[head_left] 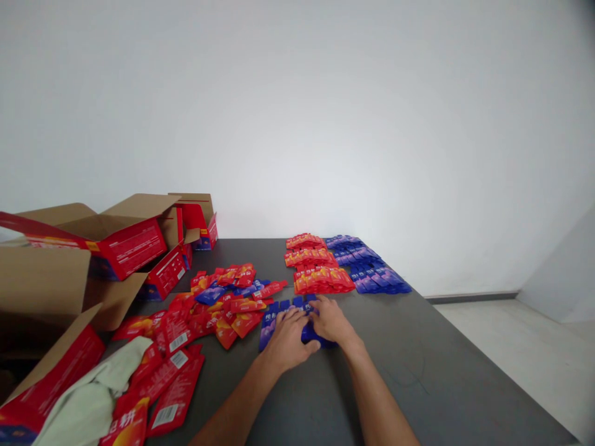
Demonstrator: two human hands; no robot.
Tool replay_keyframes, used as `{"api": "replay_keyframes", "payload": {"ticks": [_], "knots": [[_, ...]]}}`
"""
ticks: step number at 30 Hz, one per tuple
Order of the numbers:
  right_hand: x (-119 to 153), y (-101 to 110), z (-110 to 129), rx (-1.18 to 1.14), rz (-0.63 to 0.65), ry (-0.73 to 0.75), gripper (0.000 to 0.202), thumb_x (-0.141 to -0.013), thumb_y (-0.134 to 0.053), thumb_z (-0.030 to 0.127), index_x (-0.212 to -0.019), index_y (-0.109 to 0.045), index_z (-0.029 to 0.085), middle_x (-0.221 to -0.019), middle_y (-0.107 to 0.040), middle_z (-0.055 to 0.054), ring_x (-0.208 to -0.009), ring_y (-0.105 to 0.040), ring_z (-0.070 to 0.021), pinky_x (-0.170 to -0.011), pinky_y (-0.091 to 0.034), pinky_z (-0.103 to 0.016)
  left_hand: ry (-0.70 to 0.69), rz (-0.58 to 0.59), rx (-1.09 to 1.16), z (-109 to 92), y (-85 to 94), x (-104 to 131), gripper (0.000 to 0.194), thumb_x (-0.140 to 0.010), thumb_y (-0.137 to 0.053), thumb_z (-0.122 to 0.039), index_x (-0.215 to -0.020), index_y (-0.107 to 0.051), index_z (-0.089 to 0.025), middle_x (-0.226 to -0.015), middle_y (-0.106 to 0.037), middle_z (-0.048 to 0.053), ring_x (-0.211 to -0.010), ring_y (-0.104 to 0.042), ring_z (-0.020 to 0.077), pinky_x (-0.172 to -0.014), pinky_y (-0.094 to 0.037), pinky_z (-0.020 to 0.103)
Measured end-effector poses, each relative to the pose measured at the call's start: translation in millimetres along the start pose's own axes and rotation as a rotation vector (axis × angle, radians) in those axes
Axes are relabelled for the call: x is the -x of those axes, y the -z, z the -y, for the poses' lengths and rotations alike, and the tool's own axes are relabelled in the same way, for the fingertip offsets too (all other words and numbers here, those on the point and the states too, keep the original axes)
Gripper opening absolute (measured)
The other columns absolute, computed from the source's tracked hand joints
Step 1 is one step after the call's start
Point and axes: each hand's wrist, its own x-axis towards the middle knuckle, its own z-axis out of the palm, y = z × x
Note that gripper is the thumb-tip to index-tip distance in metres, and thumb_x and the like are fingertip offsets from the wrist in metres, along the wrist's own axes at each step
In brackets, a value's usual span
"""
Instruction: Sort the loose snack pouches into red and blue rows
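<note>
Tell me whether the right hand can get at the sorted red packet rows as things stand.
Probably yes: the right hand lies just short of the red packet rows, with only bare table between them.

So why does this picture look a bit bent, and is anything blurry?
Head view: wide lens bows the table edges; soft, even light, faint shadows, no glare. Both hands and the blue packets look slightly soft; corners darken.

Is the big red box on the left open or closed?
Open. The red box has its brown flaps sticking up and out, away from its top. What is inside does not show.
</note>
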Motion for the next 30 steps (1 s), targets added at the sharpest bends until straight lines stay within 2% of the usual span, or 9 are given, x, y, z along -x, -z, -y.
{"api": "replay_keyframes", "payload": {"ticks": [2, 5, 12, 16, 22, 26, 28, 30], "knots": [[0, -2, 1, 0.011, 0.058, 0.000, 0.029, -0.084, -0.052, 0.025, -0.107, -0.071, 0.024, -0.113, -0.068, -0.011, -0.099, -0.063, -0.0249, -0.087, -0.043, -0.034, -0.013, 0.017, 0.004, 2, 0.9, 0, 0.053, -0.071, -0.072, -0.044, -0.119, -0.062, -0.025, -0.131, -0.060, 0.009, -0.132, -0.041, 0.0325, -0.109, -0.023, 0.048], [0, -5, 1, 0.029, 0.098, -0.014, 0.027, -0.084, -0.052, 0.025, -0.103, -0.072, 0.024, -0.104, -0.071, -0.010, -0.095, -0.064, -0.0247, -0.085, -0.044, -0.034, -0.034, 0.016, 0.019, 4, 1.0, 0, 0.045, -0.072, -0.072, -0.040, -0.114, -0.065, -0.025, -0.126, -0.064, 0.008, -0.130, -0.044, 0.0304, -0.110, -0.022, 0.047], [1, -7, 5, 0.049, 0.053, -0.091, 0.032, -0.082, -0.056, 0.026, -0.111, -0.069, 0.028, -0.111, -0.067, -0.012, -0.097, -0.060, -0.0290, -0.077, -0.043, -0.036, -0.048, -0.029, 0.037, 3, 0.0, -1, 0.037, -0.072, -0.073, -0.036, -0.106, -0.067, -0.023, -0.118, -0.067, 0.008, -0.121, -0.052, 0.0278, -0.109, -0.024, 0.044], [0, -7, 13, 0.063, 0.041, -0.122, 0.032, -0.082, -0.056, 0.027, -0.111, -0.070, 0.028, -0.110, -0.066, -0.013, -0.101, -0.056, -0.0324, -0.078, -0.042, -0.040, -0.040, -0.030, 0.054, 5, 1.7, 0, 0.034, -0.072, -0.072, -0.034, -0.104, -0.068, -0.023, -0.117, -0.068, 0.007, -0.123, -0.050, 0.0272, -0.109, -0.024, 0.044], [-2, -3, 28, 0.078, 0.007, -0.110, 0.034, -0.083, -0.054, 0.025, -0.114, -0.068, 0.027, -0.115, -0.065, -0.013, -0.106, -0.053, -0.0332, -0.080, -0.041, -0.041, -0.041, -0.073, 0.042, 6, 11.1, 9, 0.038, -0.070, -0.073, -0.039, -0.104, -0.068, -0.024, -0.121, -0.065, 0.008, -0.124, -0.048, 0.0290, -0.108, -0.026, 0.044], [-11, -4, 47, 0.095, -0.031, -0.046, 0.031, -0.085, -0.052, 0.023, -0.110, -0.070, 0.024, -0.112, -0.066, -0.013, -0.105, -0.053, -0.0308, -0.080, -0.041, -0.037, -0.008, -0.127, -0.027, 22, 29.4, 10, 0.024, -0.080, -0.059, -0.028, -0.102, -0.068, -0.023, -0.113, -0.068, 0.008, -0.116, -0.054, 0.0258, -0.103, -0.032, 0.041], [-20, -9, 62, 0.104, -0.034, 0.025, 0.027, -0.085, -0.051, 0.021, -0.104, -0.071, 0.022, -0.107, -0.067, -0.013, -0.103, -0.055, -0.0290, -0.081, -0.040, -0.035, 0.048, -0.154, -0.069, 37, 40.6, 7, 0.022, -0.082, -0.053, -0.022, -0.098, -0.069, -0.021, -0.105, -0.069, 0.009, -0.109, -0.057, 0.0244, -0.099, -0.036, 0.039], [-32, -18, 80, 0.098, 0.013, 0.120, 0.023, -0.084, -0.052, 0.019, -0.097, -0.071, 0.021, -0.105, -0.068, -0.012, -0.102, -0.056, -0.0261, -0.084, -0.040, -0.033, 0.101, -0.169, -0.111, 55, 51.5, 3, 0.024, -0.082, -0.052, -0.019, -0.100, -0.068, -0.019, -0.107, -0.069, 0.010, -0.109, -0.058, 0.0238, -0.098, -0.036, 0.037]]}}
